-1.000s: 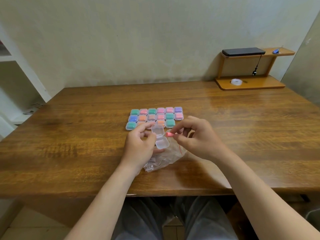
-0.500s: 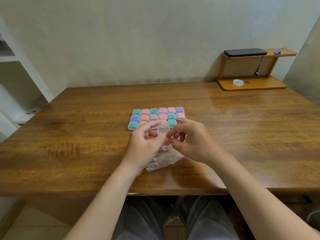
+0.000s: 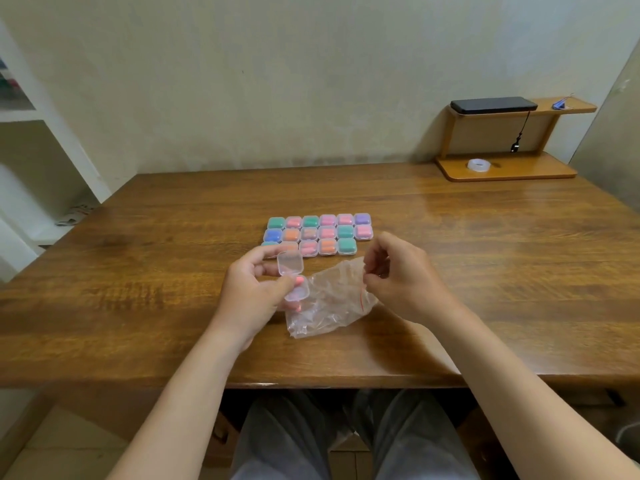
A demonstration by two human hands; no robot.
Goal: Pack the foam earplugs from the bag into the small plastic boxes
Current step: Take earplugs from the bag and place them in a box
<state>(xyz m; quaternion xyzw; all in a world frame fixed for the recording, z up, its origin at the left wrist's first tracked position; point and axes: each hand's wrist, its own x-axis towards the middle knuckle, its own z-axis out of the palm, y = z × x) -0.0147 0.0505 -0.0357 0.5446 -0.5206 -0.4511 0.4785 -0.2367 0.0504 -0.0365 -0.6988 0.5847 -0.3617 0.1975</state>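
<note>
My left hand [image 3: 252, 292] holds a small clear plastic box [image 3: 294, 278] with its lid flipped up; a pink foam earplug [image 3: 300, 281] lies in the lower half. A crumpled clear bag [image 3: 329, 303] lies on the wooden table [image 3: 138, 289] just right of the box. My right hand [image 3: 398, 275] sits at the bag's upper right edge, with thumb and fingers curled close to the plastic; whether they pinch it I cannot make out. Behind the hands, several closed boxes [image 3: 318, 233] filled with coloured earplugs stand in three rows.
A wooden desk shelf [image 3: 505, 168] stands at the table's back right, carrying a black flat device [image 3: 493, 105] on top and a tape roll [image 3: 479, 164] below. White shelving [image 3: 31, 161] stands left of the table. My knees show under the front edge.
My right hand put the pink earplug into the open box, then drew back to the right to the bag's edge. The left hand kept holding the box.
</note>
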